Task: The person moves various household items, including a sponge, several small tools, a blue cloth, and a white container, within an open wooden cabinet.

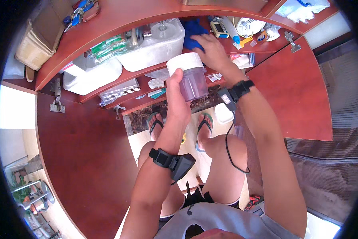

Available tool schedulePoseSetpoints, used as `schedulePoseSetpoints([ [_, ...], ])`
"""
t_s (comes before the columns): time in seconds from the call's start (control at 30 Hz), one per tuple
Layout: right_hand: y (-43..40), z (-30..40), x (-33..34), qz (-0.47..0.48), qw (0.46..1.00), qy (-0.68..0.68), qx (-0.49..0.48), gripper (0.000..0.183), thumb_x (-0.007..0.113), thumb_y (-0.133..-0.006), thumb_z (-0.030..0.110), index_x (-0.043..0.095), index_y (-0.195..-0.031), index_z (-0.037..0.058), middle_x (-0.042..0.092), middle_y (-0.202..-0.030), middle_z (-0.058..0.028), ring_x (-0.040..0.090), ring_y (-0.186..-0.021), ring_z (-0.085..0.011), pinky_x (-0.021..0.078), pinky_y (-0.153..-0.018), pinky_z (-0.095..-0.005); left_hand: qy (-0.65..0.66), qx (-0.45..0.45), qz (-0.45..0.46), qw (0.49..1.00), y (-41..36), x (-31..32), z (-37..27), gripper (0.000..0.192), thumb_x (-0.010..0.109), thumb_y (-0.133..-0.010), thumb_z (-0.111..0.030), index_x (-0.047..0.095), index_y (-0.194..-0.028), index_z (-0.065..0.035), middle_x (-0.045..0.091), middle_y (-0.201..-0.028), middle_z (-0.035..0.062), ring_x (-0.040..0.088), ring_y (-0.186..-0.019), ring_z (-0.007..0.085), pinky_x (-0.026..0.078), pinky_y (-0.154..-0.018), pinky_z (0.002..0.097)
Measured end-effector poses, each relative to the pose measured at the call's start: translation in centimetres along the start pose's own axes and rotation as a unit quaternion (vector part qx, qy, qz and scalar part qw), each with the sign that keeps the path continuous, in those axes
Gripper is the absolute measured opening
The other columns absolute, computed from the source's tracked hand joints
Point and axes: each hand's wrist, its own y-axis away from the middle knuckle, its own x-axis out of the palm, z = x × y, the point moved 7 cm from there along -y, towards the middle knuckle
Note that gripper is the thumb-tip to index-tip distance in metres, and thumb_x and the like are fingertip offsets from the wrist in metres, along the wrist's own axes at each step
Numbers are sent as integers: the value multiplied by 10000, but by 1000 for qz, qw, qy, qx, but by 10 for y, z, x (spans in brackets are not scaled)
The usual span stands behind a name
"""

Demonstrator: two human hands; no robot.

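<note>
My left hand (pixel 179 98) is wrapped around a clear plastic jar (pixel 194 85) with a wide white screw lid (pixel 185 63), held tilted in front of the cabinet shelves. Further in, my right hand (pixel 210 50) reaches onto the upper shelf, its fingers touching a blue cloth (pixel 194 31). Whether those fingers grip the cloth is not clear. Left of the cloth sits a white foam box (pixel 155 53). A yellow-handled brush (pixel 244 42), a white tube with a blue tip (pixel 231 30) and a yellow-and-black device (pixel 218 29) lie to its right.
Two red cabinet doors, left (pixel 83 161) and right (pixel 292 92), stand swung out on either side. Green plastic packets (pixel 108 47) rest by the foam boxes. Keys (pixel 77 15) and a cardboard box (pixel 36 44) are on the top. A white container (pixel 223 113) stands on the floor.
</note>
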Motion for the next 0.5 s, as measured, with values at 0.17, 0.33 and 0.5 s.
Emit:
schedulePoseSetpoints([
  [0.17,65,-36,-45,-20,925,-298,235,413,618,-916,261,613,-1248,14,694,-1115,-157,690,-930,-219,558,-789,-330,-33,-2,-15,999,1,-9,0,627,613,-890,-477,499,-1337,-53,626,-1198,123,641,-1052,228,525,-874,396],
  [0.33,126,38,-65,93,748,-590,290,469,562,-970,278,531,-1337,-11,656,-1183,-92,647,-972,-145,526,-842,-269,-259,8,103,960,18,12,24,826,796,-727,-408,482,-1332,59,619,-1190,199,618,-1075,247,499,-908,356],
  [0.5,172,10,-53,19,747,-555,364,353,578,-980,254,620,-1217,-4,686,-1044,-56,634,-884,-107,513,-778,-268,-404,55,109,906,40,25,28,796,815,-640,-401,556,-1276,0,676,-1094,197,663,-1038,300,513,-889,372],
])
